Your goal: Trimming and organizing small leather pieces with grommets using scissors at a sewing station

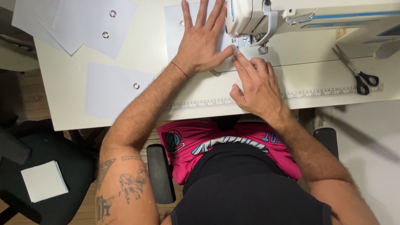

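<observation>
A small yellow label sits on the white sewing machine. On the white table, the left hand lies spread flat on a plain white fabric sheet with a metal eyelet beside the needle. The right hand, fingers together, presses its near edge.

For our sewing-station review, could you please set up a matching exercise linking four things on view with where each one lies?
Things:
1. scissors
2. left hand
3. right hand
4. small white pad

Places:
A. flat on the white sheet beside the sewing machine
B. on the black chair seat, lower left
C. on the table at the far right
D. fingers at the needle area

Pairs: 1-C, 2-A, 3-D, 4-B
</observation>
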